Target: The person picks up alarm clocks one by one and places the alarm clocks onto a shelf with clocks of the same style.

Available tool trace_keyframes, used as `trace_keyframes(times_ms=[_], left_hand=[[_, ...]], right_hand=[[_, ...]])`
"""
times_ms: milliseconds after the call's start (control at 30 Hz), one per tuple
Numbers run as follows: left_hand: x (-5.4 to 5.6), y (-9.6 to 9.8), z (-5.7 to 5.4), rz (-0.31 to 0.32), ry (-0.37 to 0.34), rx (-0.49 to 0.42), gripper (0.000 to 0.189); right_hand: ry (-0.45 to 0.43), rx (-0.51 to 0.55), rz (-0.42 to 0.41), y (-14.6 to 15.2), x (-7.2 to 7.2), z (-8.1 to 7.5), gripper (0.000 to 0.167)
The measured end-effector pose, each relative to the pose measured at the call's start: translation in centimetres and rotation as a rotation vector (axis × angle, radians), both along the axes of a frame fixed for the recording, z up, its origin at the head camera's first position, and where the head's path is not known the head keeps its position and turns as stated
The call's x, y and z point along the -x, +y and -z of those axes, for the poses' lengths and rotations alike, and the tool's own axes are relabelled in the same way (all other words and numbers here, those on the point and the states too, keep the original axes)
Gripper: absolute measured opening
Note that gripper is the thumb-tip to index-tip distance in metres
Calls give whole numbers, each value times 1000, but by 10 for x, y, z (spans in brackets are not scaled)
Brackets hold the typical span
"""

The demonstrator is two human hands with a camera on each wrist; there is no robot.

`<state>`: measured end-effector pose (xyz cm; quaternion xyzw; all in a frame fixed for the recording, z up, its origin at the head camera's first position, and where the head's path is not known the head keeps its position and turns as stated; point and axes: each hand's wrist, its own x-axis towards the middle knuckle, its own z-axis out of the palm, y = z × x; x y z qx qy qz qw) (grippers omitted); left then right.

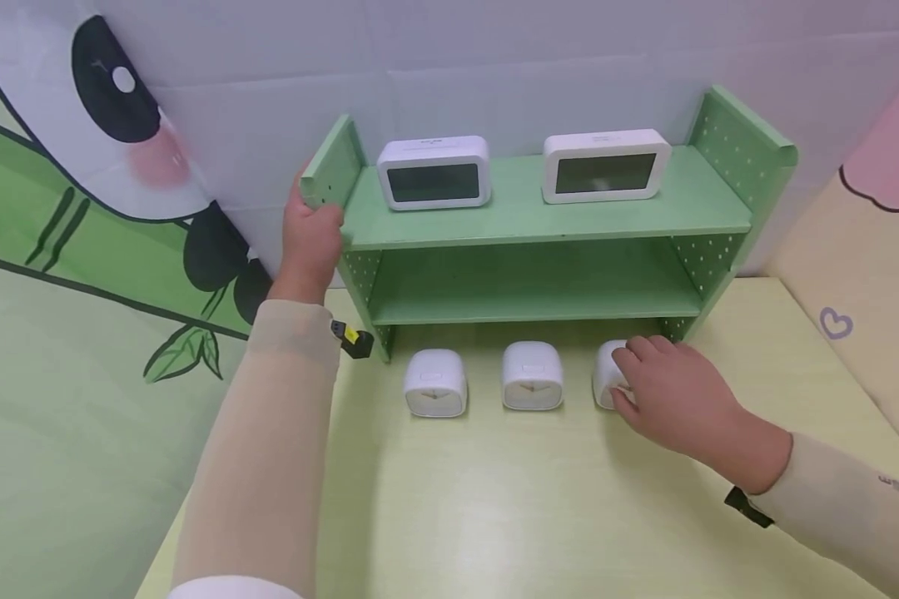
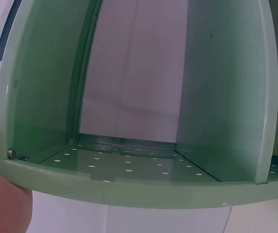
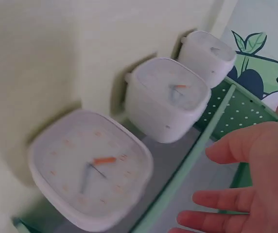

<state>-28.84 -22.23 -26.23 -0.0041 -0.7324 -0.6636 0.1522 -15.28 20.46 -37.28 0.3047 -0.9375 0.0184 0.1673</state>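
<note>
In the head view my left hand (image 1: pixel 312 245) grips the upper left side panel of a green two-tier shelf (image 1: pixel 547 235), thumb in front and the other fingers hidden behind. The left wrist view shows part of that hand (image 2: pixel 5 204) at the panel's edge. My right hand (image 1: pixel 682 399) is over the right one of three small white alarm clocks, partly covering this clock (image 1: pixel 604 376). Seen from the right wrist, the right hand (image 3: pixel 265 184) has its fingers extended and spread, with a gap to the nearest clock (image 3: pixel 88 170).
The middle clock (image 1: pixel 532 376) and left clock (image 1: pixel 435 383) stand on the pale table (image 1: pixel 479 516) before the shelf. Two white digital clocks, one left (image 1: pixel 434 173) and one right (image 1: pixel 605 166), stand on the top tier. A cartoon-printed wall (image 1: pixel 270 50) rises behind.
</note>
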Motion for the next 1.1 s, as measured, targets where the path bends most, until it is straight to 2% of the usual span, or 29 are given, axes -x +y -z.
trace_keyframes(times_ms=[233,433,600,767,900,1000,1100], left_hand=[[1,1,-1,9,14,-15,79],[4,2,0,12,17,-24,79],[4,1,0,1,24,-21,77],[4,1,1,-25,2,-22,78],[4,2,2,-26,2,-26,78],[4,2,3,-12,20,-38,78],[3,1,3,-16,25,-36,78]], right_hand=[[-128,71,132,8,5,30,34],[-236,154,269,13,8,40,52],[-297,239,350,10,8,45,62],[-350,372,430,6,9,50,73],[-384,503,508,4,10,56,88],[-387,607,549,2,12,61,96],[-374,719,581,-2,12,69,96]])
